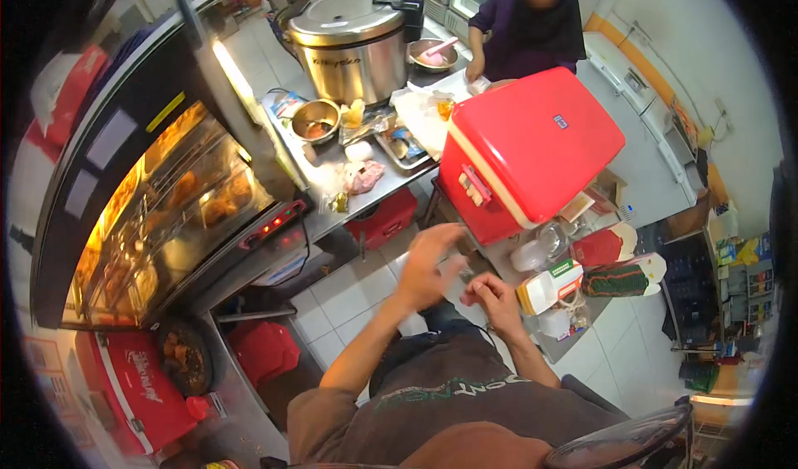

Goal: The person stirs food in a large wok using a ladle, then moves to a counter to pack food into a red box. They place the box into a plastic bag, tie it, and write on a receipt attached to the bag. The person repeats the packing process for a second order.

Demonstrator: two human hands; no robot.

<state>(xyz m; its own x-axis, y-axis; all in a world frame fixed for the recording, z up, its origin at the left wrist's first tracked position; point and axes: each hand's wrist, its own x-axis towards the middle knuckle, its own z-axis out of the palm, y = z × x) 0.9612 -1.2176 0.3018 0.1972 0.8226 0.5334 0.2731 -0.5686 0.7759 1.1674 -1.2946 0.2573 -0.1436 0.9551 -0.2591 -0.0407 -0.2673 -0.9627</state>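
Observation:
My left hand [430, 266] is raised in front of my body, blurred by motion, its fingers apart with nothing seen in them. Beside it, my right hand [497, 300] has its thumb and fingertips drawn together. Whether something small is pinched there cannot be made out. Beyond both hands stands a large red cooler box [536, 148] with its lid down. Close to my right hand is a white, yellow and green paper food box [550, 287]. Next to that lie a green patterned food carton [614, 277] and a red one [603, 244].
A lit display warmer [168, 219] with fried food stands at left. The steel table [324, 210] bears a large rice cooker [349, 45], a metal bowl [315, 121] and a tray [405, 148]. A person [527, 26] stands behind the cooler. Red stools [262, 350] are below.

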